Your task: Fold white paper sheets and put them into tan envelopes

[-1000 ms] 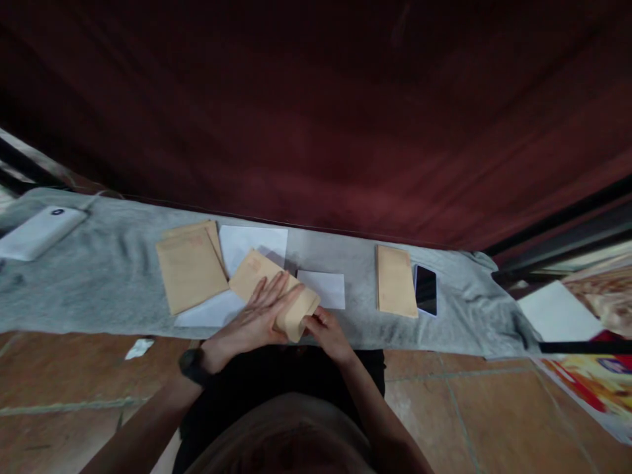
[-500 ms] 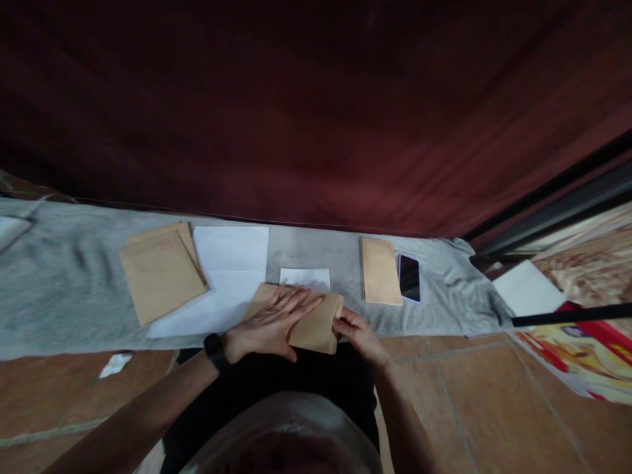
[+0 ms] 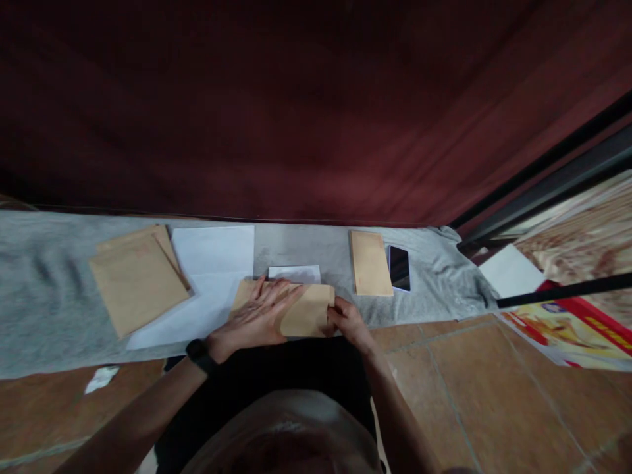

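Note:
A brown paper envelope (image 3: 309, 308) lies crosswise in front of me on the grey cloth. My left hand (image 3: 257, 316), with a black band on the wrist, rests flat on its left part with the fingers spread. At the right end, my right hand (image 3: 348, 321) pinches the envelope's edge between thumb and curled fingers. Just behind the envelope, a small white paper (image 3: 295, 272) shows partly. Large white sheets (image 3: 217, 263) lie to the left, partly under other brown envelopes (image 3: 141, 280).
To the right, a stack of brown envelopes (image 3: 371, 263) lies beside a phone (image 3: 399, 268). The grey cloth (image 3: 39, 296) runs along a dark red drape (image 3: 296, 131). A colourful printed box (image 3: 577, 332) and black bars (image 3: 567, 289) stand at the far right. White scrap (image 3: 101, 379) lies on the tiled floor.
The envelope's right end now lies flatter, and my left hand is stretched further over it. My right hand still grips the end. The whole view has shifted slightly.

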A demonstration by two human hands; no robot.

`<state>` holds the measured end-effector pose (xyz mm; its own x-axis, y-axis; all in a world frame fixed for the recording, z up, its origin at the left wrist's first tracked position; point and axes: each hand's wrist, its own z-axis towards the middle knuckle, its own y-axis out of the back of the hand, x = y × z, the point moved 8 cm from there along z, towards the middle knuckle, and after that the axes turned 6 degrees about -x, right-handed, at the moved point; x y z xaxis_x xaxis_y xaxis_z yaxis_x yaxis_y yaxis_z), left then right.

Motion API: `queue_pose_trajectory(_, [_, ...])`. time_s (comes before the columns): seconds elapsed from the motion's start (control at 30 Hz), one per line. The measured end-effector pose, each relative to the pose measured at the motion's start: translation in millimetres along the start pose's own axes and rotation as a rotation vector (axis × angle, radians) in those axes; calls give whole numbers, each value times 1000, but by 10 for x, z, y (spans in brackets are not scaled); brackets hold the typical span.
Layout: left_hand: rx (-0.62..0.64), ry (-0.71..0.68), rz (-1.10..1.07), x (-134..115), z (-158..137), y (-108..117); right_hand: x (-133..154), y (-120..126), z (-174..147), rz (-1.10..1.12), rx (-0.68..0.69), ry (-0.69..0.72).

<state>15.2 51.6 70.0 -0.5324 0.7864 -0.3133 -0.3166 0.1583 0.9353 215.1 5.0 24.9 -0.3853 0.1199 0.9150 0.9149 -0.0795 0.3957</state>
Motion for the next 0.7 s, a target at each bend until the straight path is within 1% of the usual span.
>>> queue_pose_trajectory(0.07, [-13, 4, 25, 5, -5, -49, -64, 7, -1, -49, -63, -9])
queue_pose_trajectory(0.1, [-20, 8, 33, 14, -11, -78, -84, 29, -6, -102, -118, -16])
queue_pose_trajectory(0.17, [-40, 20, 44, 40, -30, -138, -64, 97, -31, -280, -265, 2])
queue_pose_trajectory(0.23, [-58, 30, 44, 66, -51, -190, 20, 125, -66, -471, -376, 61])
queue_pose_trajectory(0.3, [-69, 38, 38, 82, -71, -224, 110, 84, -86, -600, -398, 137])
queue_pose_trajectory(0.37, [-72, 45, 31, 87, -84, -239, 159, 16, -89, -630, -354, 184])
queue_pose_trajectory(0.43, [-68, 51, 25, 87, -92, -246, 170, -41, -81, -558, -282, 187])
queue_pose_trajectory(0.5, [-62, 49, 23, 84, -99, -257, 159, -73, -69, -420, -219, 153])
queue_pose_trajectory(0.63, [-59, 48, 20, 93, -119, -296, 91, -120, -19, -88, -124, 31])
queue_pose_trajectory(0.7, [-72, 49, 23, 87, -130, -295, 26, -154, 16, 28, -71, -48])
